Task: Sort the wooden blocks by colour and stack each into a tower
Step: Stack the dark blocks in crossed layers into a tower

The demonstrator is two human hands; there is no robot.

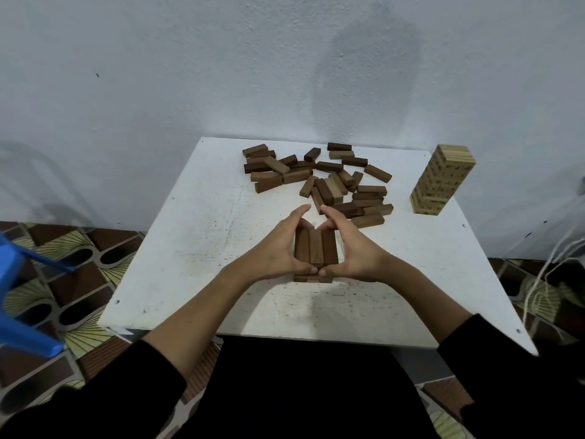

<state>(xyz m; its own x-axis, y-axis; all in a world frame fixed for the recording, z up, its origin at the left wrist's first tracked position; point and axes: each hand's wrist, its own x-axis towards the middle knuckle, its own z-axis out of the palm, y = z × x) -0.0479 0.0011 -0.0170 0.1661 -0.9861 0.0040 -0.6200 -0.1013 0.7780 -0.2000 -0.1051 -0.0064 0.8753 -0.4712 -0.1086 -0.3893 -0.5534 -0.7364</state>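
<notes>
In the head view, the low dark stack (315, 250) at the middle of the white worktop (177, 248) is partly hidden: both palms cover its side faces, and the layers below the top one show only as a thin strip of wood under the thumbs, so their number cannot be told. The person's forearms run down into black sleeves (104, 397) that are cut off by the lower edge.

The left hand (281, 245) presses against the left side of the stack, fingers nearly straight and reaching toward 12 o'clock, thumb laid along the near end. The right hand (351, 248) mirrors it on the right side, its fingers bent a little over the far corner, thumb meeting the other thumb at the near face. Both hands lie flat against the wood and squeeze the stack between them.

The top layer is three dark blocks side by side, their long axes running from 6 to 12 o'clock. The strip below runs crosswise, from 9 to 3 o'clock.

Beyond the fingertips, toward 12 and 1 o'clock, lies a loose pile of brown blocks (319, 179), pointing every way, some resting across others; the nearest ones are just beside the right fingertips. At 2 o'clock, near the worktop's right edge, stands a pale block tower (441, 182), upright though bent by the wide lens; small dark marks on its sides are too fine to read.

At 9 o'clock a blue plastic object (22, 296) is cut off by the frame.
</notes>
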